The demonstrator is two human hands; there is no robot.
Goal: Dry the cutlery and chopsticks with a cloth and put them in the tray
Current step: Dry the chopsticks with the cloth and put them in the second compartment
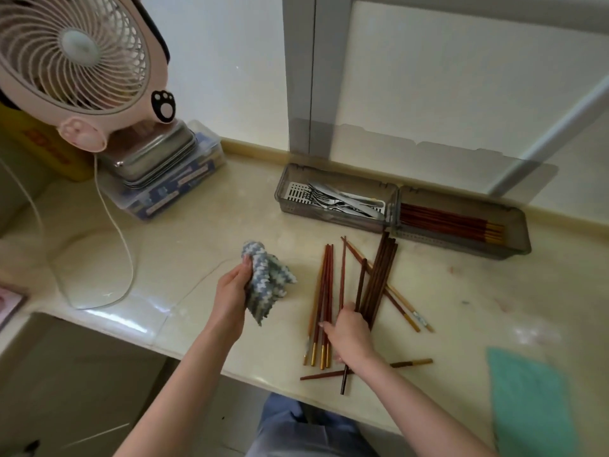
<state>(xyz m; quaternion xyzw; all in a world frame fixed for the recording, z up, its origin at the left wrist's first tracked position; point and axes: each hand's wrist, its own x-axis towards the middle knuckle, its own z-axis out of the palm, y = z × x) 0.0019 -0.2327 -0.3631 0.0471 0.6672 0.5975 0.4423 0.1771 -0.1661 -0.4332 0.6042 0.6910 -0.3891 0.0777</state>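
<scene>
Below frame centre, the right hand (pixel 349 338) covers the near ends of the loose chopsticks (pixel 379 275) on the desk (pixel 197 225); whether its grip has closed I cannot tell. They point up-frame toward the tray (pixel 461 247); leftward, the left hand (pixel 230 291) grips the bunched cloth (pixel 267 282).

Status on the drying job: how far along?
Done: cutlery and red chopsticks lie in the tray. In hand: left hand holds the cloth, right hand grips some loose chopsticks. Left: the rest of that pile on the counter.
</scene>
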